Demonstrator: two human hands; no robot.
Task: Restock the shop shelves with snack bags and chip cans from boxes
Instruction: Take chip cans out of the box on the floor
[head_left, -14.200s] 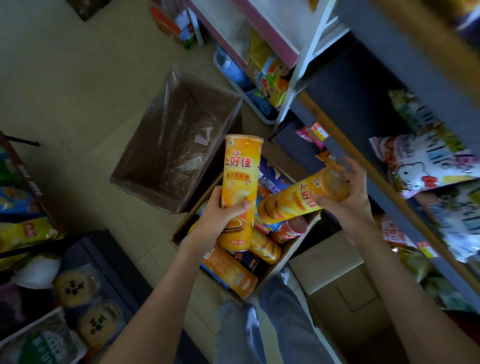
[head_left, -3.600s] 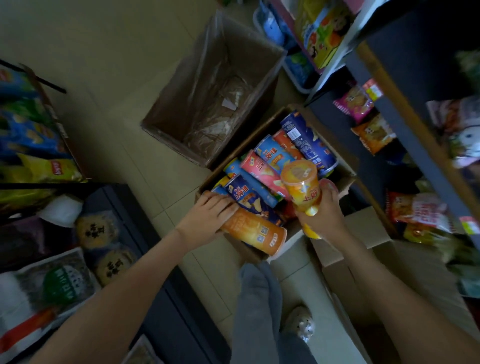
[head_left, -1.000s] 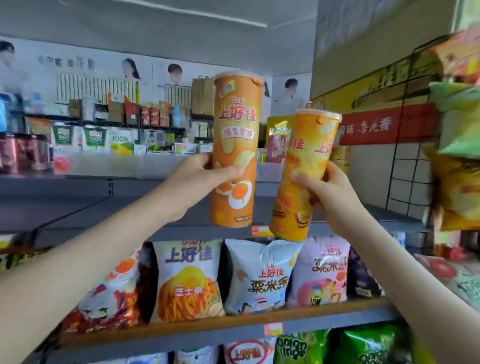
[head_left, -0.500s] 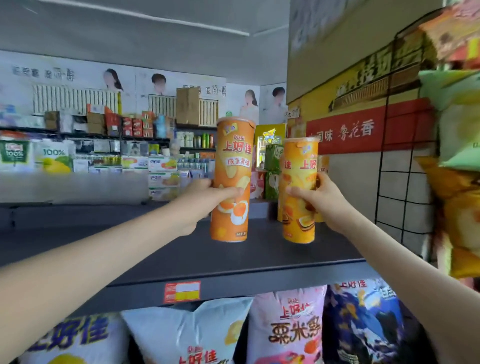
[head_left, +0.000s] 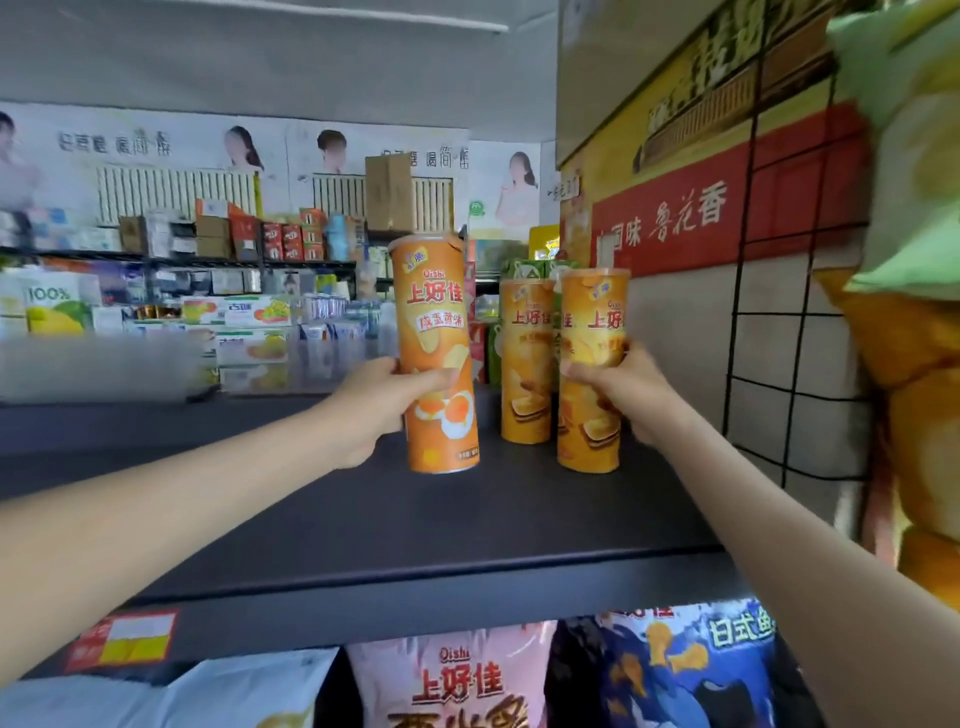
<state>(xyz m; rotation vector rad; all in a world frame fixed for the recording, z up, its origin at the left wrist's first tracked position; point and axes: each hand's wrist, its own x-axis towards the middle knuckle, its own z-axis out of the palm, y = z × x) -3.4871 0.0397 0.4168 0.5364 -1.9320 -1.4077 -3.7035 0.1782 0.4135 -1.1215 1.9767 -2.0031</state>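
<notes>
My left hand (head_left: 376, 405) grips an orange chip can (head_left: 435, 322) with an egg picture, held upright just above the dark top shelf (head_left: 415, 525). My right hand (head_left: 631, 387) grips a yellow-orange chip can (head_left: 592, 312) whose base stands on or just over the shelf near the right end. A third, similar can (head_left: 525, 364) stands upright on the shelf between and behind the two held cans.
A black wire grid (head_left: 789, 358) and a tiled wall close the shelf's right end, with hanging snack bags (head_left: 914, 322) beside it. Snack bags (head_left: 457, 680) fill the shelf below. Stocked shelves (head_left: 182, 291) line the far wall.
Both hands have pushed their cans further back onto the top shelf, and the right can has come down beside the can standing there. Earlier I took both cans out of a floor box.
</notes>
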